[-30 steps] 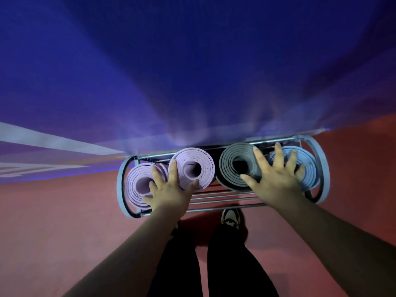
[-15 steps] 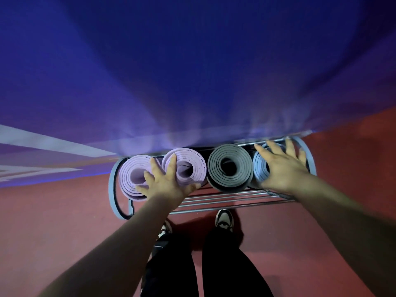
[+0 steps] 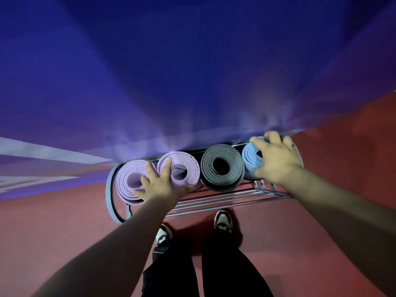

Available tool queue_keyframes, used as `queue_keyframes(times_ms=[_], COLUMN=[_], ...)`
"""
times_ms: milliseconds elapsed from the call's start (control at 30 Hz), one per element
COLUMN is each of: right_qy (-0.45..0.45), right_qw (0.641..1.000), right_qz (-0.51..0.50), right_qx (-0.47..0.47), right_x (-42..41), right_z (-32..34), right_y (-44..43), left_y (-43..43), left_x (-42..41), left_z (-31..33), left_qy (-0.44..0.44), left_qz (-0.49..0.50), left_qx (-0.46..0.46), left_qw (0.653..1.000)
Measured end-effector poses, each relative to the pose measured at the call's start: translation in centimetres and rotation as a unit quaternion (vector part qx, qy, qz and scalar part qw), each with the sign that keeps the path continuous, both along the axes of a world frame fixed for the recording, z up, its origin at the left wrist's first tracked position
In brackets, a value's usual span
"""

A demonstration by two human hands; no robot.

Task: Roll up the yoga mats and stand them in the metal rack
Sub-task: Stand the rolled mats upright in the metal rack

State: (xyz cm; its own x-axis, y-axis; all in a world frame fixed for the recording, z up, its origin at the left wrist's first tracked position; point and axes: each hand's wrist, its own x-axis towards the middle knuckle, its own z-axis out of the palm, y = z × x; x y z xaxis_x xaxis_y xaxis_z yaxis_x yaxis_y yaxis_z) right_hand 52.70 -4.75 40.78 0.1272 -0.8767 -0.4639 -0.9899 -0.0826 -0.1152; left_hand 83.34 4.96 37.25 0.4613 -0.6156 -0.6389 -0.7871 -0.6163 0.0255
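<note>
Your left hand [image 3: 159, 186] lies open, fingers straight and spread. It presses down across the tops of two neighbours: a rolled lilac foam yoga mat [image 3: 128, 179] at the far left and a second rolled lilac foam mat [image 3: 186, 168] just beside it. The palm sits over the seam where they touch. Your right hand [image 3: 276, 159] holds the top of a rolled pale blue foam yoga mat [image 3: 251, 161] at the far right, with its fingers spread and bent over the far rim and the thumb against the near side.

Between your hands stands a rolled dark grey foam yoga mat [image 3: 222, 168], untouched, pressed against the lilac roll on one side and the blue roll on the other. All four rolls stand upright in one row inside the silver wire metal rack [image 3: 214, 201], whose left end is a rounded grey-blue hoop [image 3: 110, 189].

The rack stands on a dark red floor [image 3: 64, 221] against a deep blue wall [image 3: 192, 61]. Near the rack's front bars are your two black-and-white trainers [image 3: 222, 219] and black trousers [image 3: 225, 264].
</note>
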Motion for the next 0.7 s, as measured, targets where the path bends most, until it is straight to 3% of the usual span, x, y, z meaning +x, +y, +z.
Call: queue_keyframes(times_ms=[267,467,700], right_qy=[-0.044,-0.008,0.021], right_qw=[0.997,0.999,0.999], right_qz=[0.064,-0.009,-0.013], right_qx=[0.007,0.05,0.041], right_x=[-0.6,-0.4,2.2], right_z=[-2.8,-5.3,-5.0], right_y=[0.5,3.0,2.5], left_y=[0.5,1.0,0.9], left_x=[0.6,0.8,1.6], left_z=[-0.2,-1.1,-0.5], left_qy=[-0.01,-0.021,0.011], left_qz=[-0.016,-0.024,-0.033], left_qx=[-0.004,-0.02,-0.03], left_qw=[1.0,0.999,0.999])
